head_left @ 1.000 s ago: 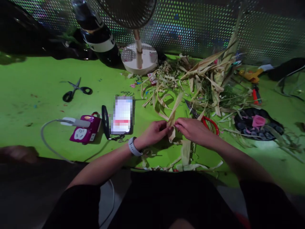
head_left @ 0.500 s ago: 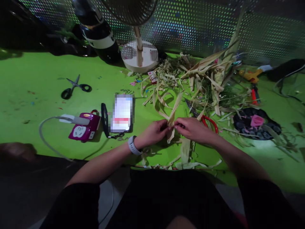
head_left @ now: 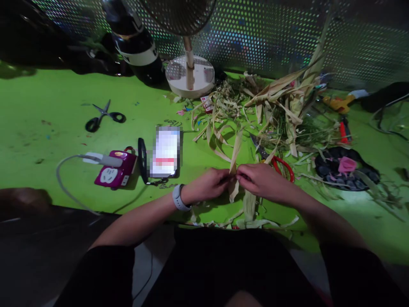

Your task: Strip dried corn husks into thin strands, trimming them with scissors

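Observation:
A pale strip of dried corn husk (head_left: 237,147) stands between my two hands, its lower end hanging below them. My left hand (head_left: 212,182), with a light watch band on the wrist, pinches the husk from the left. From the right, my right hand (head_left: 258,179) grips the same strip with its fingertips close to the left ones. The exact pinch point is partly hidden by the fingers. Scissors with red handles (head_left: 283,168) lie just behind my right hand. Another flat husk piece (head_left: 249,205) rests on the table below it.
On the green table (head_left: 64,111) lie black scissors (head_left: 104,116), a phone (head_left: 165,151) and a purple power adapter (head_left: 116,170). A white fan (head_left: 190,79) and dark bottle (head_left: 140,53) stand behind. Husk scraps (head_left: 287,100) heap at the back right, near a black tray (head_left: 330,170). Another person's hand (head_left: 25,202) is at far left.
Both hands have moved slightly down and right with the husk between them. The fingertips stay close together on the strip. The whole view has shifted a little.

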`<state>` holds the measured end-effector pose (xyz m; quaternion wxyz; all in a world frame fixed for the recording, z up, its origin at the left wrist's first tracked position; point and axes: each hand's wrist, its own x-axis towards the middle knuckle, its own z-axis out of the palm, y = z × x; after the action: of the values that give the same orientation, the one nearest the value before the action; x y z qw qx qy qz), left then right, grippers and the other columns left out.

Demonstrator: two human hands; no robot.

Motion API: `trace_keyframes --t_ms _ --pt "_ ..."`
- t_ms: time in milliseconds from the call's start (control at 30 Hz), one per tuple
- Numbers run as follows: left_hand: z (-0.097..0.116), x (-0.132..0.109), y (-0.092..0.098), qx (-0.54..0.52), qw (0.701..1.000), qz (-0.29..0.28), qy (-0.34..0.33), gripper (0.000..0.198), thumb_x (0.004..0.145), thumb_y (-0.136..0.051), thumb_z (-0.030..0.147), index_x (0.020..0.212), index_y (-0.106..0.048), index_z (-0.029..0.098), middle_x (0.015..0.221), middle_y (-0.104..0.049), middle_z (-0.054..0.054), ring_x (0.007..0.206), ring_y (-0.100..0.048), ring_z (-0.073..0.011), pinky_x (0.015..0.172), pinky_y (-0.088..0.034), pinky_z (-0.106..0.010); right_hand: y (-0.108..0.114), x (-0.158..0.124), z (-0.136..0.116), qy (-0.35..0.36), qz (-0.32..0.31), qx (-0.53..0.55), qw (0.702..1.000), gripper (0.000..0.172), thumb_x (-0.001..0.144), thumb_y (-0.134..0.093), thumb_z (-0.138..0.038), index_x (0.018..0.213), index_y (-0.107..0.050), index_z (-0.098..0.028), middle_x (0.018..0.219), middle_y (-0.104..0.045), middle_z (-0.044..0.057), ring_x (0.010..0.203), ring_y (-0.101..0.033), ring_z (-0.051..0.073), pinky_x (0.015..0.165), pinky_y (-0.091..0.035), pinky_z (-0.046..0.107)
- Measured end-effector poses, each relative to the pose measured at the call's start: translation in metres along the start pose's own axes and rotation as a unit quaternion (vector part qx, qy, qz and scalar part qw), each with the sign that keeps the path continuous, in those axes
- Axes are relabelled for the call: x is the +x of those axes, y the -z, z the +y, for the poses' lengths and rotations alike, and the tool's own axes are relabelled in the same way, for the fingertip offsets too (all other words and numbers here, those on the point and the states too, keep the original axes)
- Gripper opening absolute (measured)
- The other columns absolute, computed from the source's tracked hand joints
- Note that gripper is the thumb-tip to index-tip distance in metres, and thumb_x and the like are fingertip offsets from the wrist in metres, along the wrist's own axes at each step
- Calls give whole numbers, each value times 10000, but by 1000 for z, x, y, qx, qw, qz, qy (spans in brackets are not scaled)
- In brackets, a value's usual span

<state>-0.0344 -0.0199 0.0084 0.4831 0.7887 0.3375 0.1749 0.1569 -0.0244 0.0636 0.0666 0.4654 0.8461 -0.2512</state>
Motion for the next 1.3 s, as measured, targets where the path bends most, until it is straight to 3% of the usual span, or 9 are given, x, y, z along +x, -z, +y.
trace_keyframes --t_ms 100,367,567,767,1067,1133,1300 --pt "0 0 1 7 1000 9 -28 196 898 -448 270 826 -589 155 636 -566 -9 527 -432 -97 541 -330 -224 0 2 2 8 5 33 999 176 903 -454 -252 817 -585 -171 746 -651 38 644 -543 142 589 -269 267" --pt "-6 -4 -4 102 994 26 -40 165 876 -442 210 894 -599 162 643 -599 -28 522 -477 -109 525 -315 -227 -7 2 -10 -34 34 -37 998 206 908 -420 -266 877 -593 -159 810 -686 75 674 -581 181 584 -239 301" --pt "-9 -3 3 115 986 16 -118 200 909 -426 244 928 -605 158 638 -620 -31 508 -503 -106 515 -328 -230 -7 -4 -15 -32 54 -65 996 208 915 -420 -254 915 -601 -153 847 -701 89 712 -613 196 583 -238 314" --pt "-10 -3 5 128 967 63 -211 174 912 -440 207 992 -584 148 620 -618 -8 488 -520 -91 498 -338 -210 -5 -7 -20 -51 62 -56 995 205 909 -428 -257 918 -606 -157 850 -708 73 709 -615 187 583 -240 307" --pt "-8 -1 5 138 951 104 -255 122 880 -481 164 946 -580 136 581 -589 18 461 -487 -76 474 -330 -187 -1 -8 -23 -72 86 -21 993 206 887 -432 -251 891 -612 -152 812 -680 67 683 -564 172 593 -231 299" --pt "-4 0 6 93 964 94 -232 125 880 -486 181 926 -592 133 583 -578 20 462 -481 -68 477 -341 -175 2 -7 -16 -53 90 20 994 187 879 -450 -255 851 -605 -155 767 -654 50 653 -526 152 590 -237 287" --pt "3 2 10 -48 997 15 -52 265 926 -454 337 845 -588 123 611 -555 9 508 -477 -67 497 -374 -167 7 -3 11 33 37 171 984 178 887 -466 -277 796 -574 -168 681 -556 -12 603 -449 103 579 -261 243"
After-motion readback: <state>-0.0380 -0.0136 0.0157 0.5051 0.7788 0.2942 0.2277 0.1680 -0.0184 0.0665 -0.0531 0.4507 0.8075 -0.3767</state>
